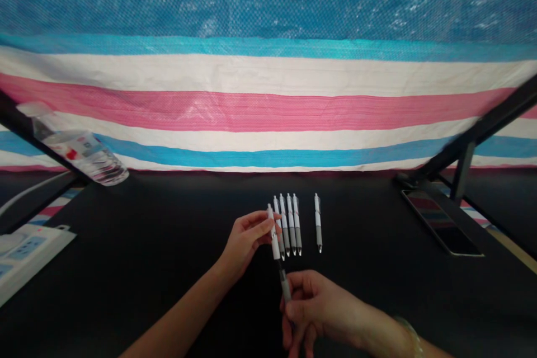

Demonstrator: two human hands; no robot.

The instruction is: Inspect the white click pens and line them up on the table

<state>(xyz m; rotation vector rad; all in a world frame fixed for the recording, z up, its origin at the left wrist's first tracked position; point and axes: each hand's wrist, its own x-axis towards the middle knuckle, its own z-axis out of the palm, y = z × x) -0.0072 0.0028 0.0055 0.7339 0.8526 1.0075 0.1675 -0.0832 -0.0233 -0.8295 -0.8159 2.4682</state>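
My left hand (251,235) pinches the white upper barrel (274,246) of a pen, which is tilted with its clicker end up. Below it, my right hand (310,305) is closed around the pen's grey grip section (286,286). Between the two parts a gap shows, bridged by a thin dark refill (280,268). Just behind my left fingers several white pens with grey grips (290,224) lie side by side, clickers pointing away from me. One more pen (318,224) rests apart, to their right.
On the black table (168,268), a smartphone (442,224) lies at the right by a dark metal bracket (464,173). A clear plastic bottle (90,154) leans at the back left, and a white power strip (33,254) sits at the left edge. Striped sheeting (268,112) hangs behind.
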